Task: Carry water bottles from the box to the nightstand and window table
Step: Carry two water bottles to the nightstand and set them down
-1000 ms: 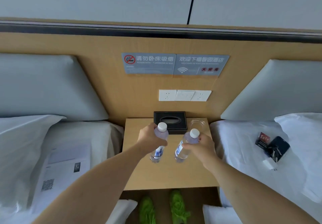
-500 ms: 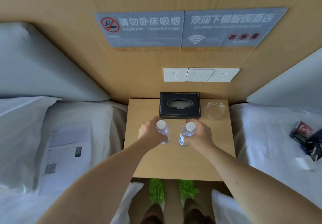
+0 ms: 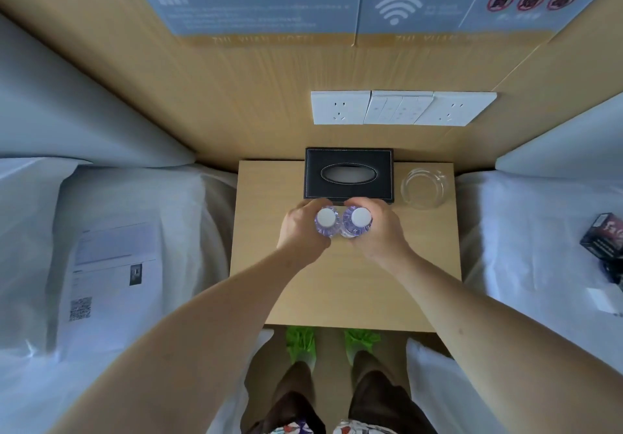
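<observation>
Black tissue box (image 3: pixel 349 174) and glass ashtray (image 3: pixel 424 188) just behind two side-by-side bottles, one (image 3: pixel 326 221) in each hand's grip.

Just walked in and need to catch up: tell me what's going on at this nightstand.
A person stands at the nightstand between two beds, holding one water bottle in each hand. The left hand grips the left bottle and the right hand grips the right bottle; the bottles are upright, side by side, close in front of the black tissue box. A glass ashtray sits to the right of the box. Whether the bottles already rest on the wood can't be told.
</observation>
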A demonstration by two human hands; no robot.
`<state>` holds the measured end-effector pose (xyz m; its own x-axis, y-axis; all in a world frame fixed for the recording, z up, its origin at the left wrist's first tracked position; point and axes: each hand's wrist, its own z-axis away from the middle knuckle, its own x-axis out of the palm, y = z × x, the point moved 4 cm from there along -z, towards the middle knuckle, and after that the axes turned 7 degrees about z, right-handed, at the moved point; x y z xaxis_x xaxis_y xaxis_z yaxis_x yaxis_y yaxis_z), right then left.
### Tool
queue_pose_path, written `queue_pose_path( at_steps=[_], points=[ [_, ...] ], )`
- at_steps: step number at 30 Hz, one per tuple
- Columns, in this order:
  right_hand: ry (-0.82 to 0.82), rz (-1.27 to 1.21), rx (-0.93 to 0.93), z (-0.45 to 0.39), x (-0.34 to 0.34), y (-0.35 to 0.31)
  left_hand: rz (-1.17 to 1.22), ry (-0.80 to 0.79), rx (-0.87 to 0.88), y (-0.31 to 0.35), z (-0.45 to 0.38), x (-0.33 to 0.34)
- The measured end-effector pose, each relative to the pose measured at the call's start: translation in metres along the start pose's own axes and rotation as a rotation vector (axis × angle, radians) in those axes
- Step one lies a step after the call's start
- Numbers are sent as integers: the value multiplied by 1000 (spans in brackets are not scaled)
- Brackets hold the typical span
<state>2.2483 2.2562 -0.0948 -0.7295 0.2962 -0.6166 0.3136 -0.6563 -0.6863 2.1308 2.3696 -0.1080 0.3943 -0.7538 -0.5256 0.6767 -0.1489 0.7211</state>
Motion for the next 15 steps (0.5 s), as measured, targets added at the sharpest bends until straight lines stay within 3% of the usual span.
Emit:
queue_pose_path(
  at_steps=[6, 11, 15],
  points=[
    [-14, 82, 42, -11, 4, -1, 31, 62, 9, -1, -11, -9],
    [-8, -5, 137, -15, 0, 7, 33, 49, 40, 0, -19, -6],
    [-25, 78, 60, -21, -4, 2, 23, 35, 59, 0, -25, -5]
  ],
)
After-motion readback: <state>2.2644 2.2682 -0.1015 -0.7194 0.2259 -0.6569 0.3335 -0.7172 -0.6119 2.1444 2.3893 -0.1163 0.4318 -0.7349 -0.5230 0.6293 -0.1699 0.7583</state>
